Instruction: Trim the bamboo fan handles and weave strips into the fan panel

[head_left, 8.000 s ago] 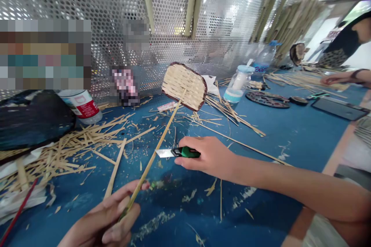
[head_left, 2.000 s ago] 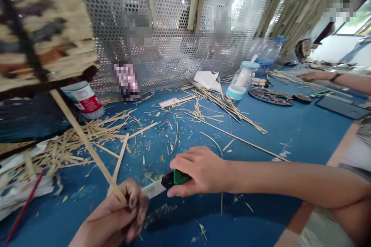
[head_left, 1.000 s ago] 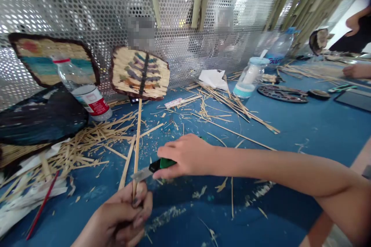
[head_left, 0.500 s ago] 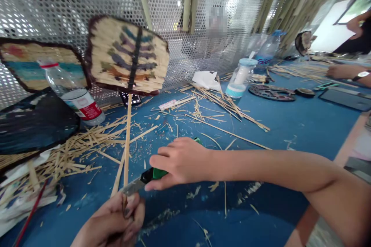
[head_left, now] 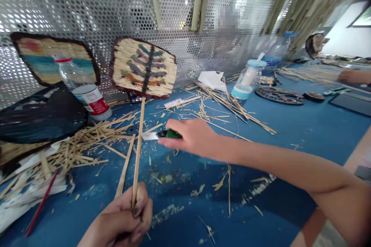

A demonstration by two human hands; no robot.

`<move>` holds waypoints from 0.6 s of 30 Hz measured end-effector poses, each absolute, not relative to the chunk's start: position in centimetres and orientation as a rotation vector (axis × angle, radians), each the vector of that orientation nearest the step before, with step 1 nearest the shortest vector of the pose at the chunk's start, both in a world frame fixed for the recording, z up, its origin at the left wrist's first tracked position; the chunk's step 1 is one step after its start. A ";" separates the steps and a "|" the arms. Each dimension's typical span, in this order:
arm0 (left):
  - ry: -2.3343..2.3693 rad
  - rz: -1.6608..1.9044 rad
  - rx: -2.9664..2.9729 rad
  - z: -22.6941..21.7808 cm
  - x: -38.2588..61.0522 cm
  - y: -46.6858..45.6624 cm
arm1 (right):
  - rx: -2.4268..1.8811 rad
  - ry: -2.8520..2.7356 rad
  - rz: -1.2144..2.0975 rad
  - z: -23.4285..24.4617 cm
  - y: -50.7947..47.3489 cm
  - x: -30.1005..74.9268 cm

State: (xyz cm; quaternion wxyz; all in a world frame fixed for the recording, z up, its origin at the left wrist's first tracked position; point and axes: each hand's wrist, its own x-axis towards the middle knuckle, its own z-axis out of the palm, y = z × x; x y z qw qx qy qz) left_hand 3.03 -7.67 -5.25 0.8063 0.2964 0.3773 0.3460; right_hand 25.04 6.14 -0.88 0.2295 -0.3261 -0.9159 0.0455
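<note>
My left hand (head_left: 127, 216) is closed around the lower end of a slim bamboo handle (head_left: 138, 146). This handle runs up to the bottom edge of a painted fan (head_left: 162, 60), a pale woven panel with a dark border and a branching design. In my right hand (head_left: 191, 135) is a green and black utility knife (head_left: 171, 134), its grip partly hidden by the fingers. The knife's blade (head_left: 149, 136) points left and meets the handle around its middle, well above my left hand.
Bamboo strips and shavings (head_left: 95, 139) litter the blue table (head_left: 290, 123). A plastic bottle (head_left: 95, 100) leans at the left before another painted panel (head_left: 29, 61). A red brush (head_left: 43, 200) lies front left. A lidded jar (head_left: 246, 81), a palette (head_left: 279, 96) and another person's hand (head_left: 355, 76) are at the right.
The knife has moved up and away along the handle, from just above my left hand to its middle. The fan now sits farther from me, and the camera view has shifted.
</note>
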 end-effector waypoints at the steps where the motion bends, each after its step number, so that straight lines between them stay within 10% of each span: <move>1: 0.822 0.740 0.635 -5.1 3.0 -7.7 | -0.922 -2.488 0.084 -0.9 6.2 25.1; 18: 0.674 0.745 0.608 -6.0 2.4 -7.8 | -0.621 -2.499 -0.167 -2.1 5.1 24.7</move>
